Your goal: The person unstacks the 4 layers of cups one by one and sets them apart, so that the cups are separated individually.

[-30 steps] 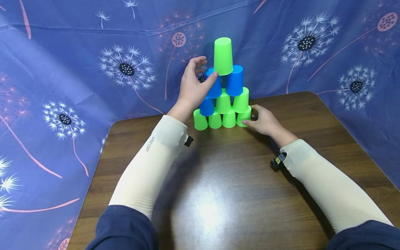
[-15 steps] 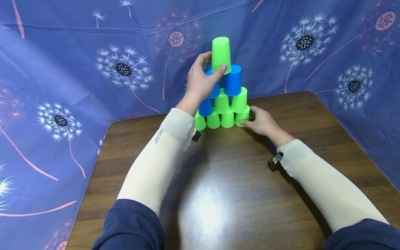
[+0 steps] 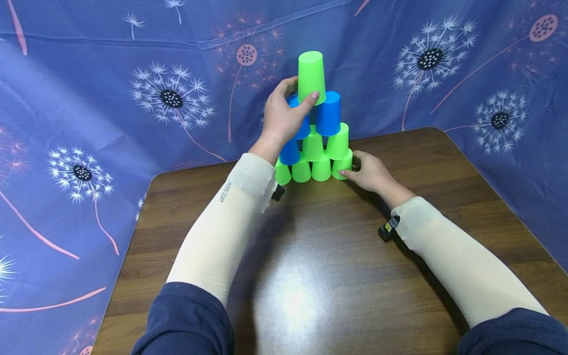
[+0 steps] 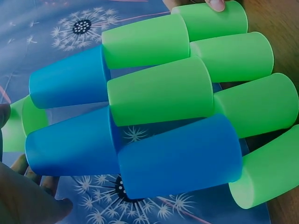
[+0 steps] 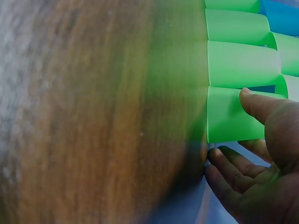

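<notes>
A pyramid of upside-down plastic cups stands at the table's back. At its peak is a green cup, with my left hand holding its lower part, thumb in front and fingers behind. Under it sit two blue cups, the right one in plain sight and the left one partly hidden by my hand. The row below has a blue cup and two green cups. Several green cups form the bottom row. My right hand grips the rightmost bottom cup, thumb on its front and index finger behind.
The brown wooden table extends toward me from the pyramid. A blue curtain with dandelion prints hangs close behind the cups and along both sides. Small black cameras are strapped at the wrists.
My left hand has moved right and closed around the top green cup, its thumb now across the cup's front. The right hand keeps its place at the bottom right cup. The view has shifted slightly.
</notes>
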A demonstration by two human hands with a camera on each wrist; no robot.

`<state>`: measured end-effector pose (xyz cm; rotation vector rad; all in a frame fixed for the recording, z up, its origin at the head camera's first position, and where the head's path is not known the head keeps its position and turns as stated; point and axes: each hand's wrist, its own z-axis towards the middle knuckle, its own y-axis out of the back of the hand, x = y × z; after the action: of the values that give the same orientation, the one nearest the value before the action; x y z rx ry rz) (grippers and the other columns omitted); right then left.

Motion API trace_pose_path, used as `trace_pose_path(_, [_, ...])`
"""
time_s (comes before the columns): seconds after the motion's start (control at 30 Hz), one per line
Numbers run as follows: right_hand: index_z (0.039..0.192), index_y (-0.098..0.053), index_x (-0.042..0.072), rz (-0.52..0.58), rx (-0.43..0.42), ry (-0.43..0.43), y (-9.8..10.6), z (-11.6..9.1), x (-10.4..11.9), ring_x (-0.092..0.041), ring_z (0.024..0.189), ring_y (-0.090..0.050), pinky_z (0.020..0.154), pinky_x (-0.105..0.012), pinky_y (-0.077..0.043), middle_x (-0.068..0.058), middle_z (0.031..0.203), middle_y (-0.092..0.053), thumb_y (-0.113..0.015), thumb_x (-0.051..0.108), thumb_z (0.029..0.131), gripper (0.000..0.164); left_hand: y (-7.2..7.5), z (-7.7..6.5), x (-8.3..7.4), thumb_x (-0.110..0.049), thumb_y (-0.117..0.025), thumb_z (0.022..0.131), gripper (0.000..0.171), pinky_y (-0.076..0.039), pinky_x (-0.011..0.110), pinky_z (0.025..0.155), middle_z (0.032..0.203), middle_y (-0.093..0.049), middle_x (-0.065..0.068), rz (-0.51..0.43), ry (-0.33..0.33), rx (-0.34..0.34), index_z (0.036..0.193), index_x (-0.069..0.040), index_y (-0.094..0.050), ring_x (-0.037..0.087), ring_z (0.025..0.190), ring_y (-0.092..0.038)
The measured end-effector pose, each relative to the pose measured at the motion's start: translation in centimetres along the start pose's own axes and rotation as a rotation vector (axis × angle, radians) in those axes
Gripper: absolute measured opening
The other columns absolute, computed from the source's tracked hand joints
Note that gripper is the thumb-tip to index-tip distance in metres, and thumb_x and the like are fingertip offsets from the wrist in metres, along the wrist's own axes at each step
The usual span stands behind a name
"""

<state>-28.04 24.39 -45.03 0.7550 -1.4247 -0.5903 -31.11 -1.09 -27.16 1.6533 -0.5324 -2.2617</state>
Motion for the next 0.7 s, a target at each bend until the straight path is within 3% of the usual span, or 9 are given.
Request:
trace_pose_path(0.33, [0.147, -0.05, -0.001, -0.003, 0.003, -0.001, 0.1, -0.1, 0.1, -0.041, 0.126, -0.055, 0.104, -0.061, -0.046, -0.023, 0.135, -0.06, -0.077, 0.041, 0.097, 0.07, 0.2, -0.1, 0.1, -0.044, -0.077, 0.096, 0.06, -0.042, 0.018, 0.106, 0.138, -0.062, -0.005, -0.068, -0.038, -0.022, 0.146, -0.017, -0.057, 0.005, 0.128, -0.054])
trace_pose_path(0.5, [0.145, -0.052, 0.0, -0.001, 0.0, -0.002, 0.0, 0.0, 0.1, -0.04, 0.124, -0.056, 0.103, -0.061, -0.047, -0.022, 0.133, -0.061, -0.077, 0.04, 0.097, 0.067, 1.4, -0.9, 0.0, -0.039, -0.077, 0.097, 0.056, -0.041, 0.023, 0.108, 0.133, -0.062, -0.003, -0.128, -0.114, -0.06, 0.143, -0.015, -0.058, 0.007, 0.124, -0.055])
trace_pose_path(0.7, [0.147, -0.051, 0.002, 0.001, 0.005, -0.009, 0.0, 0.1, 0.0, -0.04, 0.124, -0.056, 0.103, -0.061, -0.047, -0.022, 0.134, -0.06, -0.076, 0.042, 0.098, 0.068, 3.4, -2.6, 0.4, -0.031, -0.078, 0.098, 0.052, -0.039, 0.02, 0.107, 0.133, -0.063, 0.0, -0.128, -0.197, -0.106, 0.141, -0.011, -0.058, 0.01, 0.124, -0.056])
